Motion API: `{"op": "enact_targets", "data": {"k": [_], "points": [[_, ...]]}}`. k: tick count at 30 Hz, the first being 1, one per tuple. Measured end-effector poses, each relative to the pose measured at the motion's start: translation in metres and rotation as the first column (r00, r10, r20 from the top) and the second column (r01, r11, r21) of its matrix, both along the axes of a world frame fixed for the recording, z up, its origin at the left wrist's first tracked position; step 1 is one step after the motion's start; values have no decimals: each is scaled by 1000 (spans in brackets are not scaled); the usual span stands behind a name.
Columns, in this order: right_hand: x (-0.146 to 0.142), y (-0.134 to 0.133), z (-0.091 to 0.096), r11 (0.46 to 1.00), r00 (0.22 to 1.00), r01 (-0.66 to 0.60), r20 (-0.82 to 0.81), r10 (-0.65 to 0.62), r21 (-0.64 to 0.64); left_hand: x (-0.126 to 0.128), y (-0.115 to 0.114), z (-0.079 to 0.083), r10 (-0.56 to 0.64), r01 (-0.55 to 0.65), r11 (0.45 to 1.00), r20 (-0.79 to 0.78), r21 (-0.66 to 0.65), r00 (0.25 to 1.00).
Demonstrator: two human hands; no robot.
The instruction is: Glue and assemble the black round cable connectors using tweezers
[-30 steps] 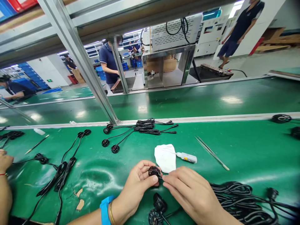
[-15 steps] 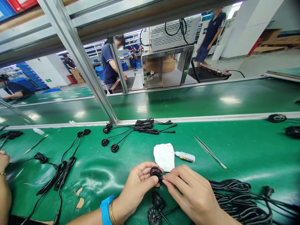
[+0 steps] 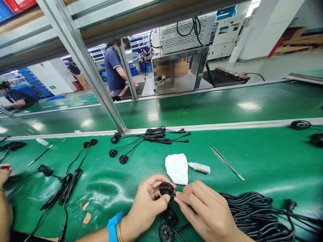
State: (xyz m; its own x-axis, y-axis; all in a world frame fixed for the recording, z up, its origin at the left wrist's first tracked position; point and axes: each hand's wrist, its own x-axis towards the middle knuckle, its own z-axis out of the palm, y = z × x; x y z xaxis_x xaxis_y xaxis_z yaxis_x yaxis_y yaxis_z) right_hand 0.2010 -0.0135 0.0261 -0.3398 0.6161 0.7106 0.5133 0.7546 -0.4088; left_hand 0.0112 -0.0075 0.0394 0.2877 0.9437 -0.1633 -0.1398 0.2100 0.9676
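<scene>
My left hand (image 3: 150, 198) grips a small round black disc-shaped part (image 3: 166, 189) between thumb and fingers, tilted on edge. At its lower right rim, the thumb and index finger of my right hand (image 3: 207, 208) pinch a thin dark wire-like piece, mostly hidden by the fingertips. Below my hands lies another round black part (image 3: 166, 232) with a cable. Just beyond them is a folded white cloth (image 3: 176, 169), and the nozzle of a small dropper bottle (image 3: 200, 167) touches its right side.
Tweezers (image 3: 227, 163) lie on the green mat at right. Coiled black cables (image 3: 254, 215) crowd my right forearm; other cable bundles (image 3: 156, 135) lie by the back ledge and to the left (image 3: 65, 185). A metal post (image 3: 101, 84) rises behind. A co-worker's hand (image 3: 4, 173) shows at far left.
The round part has shifted slightly left and tilted in my left hand. A small gap now shows between it and my right fingertips. The person standing at back right has left view.
</scene>
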Motion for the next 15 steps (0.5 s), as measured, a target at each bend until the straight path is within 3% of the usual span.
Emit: {"op": "enact_targets", "data": {"k": [5, 10, 15], "points": [[1, 1, -3, 1000, 999, -23, -39, 23, -11, 4, -8, 5, 83, -60, 988, -159, 145, 984], [-1, -1, 3, 999, 993, -24, -113, 20, -33, 3, -19, 0, 219, -121, 928, -253, 354, 942], [-1, -1, 9, 997, 987, -17, -161, 5, -76, 0, -23, -7, 231, -109, 917, -288, 384, 929]]}}
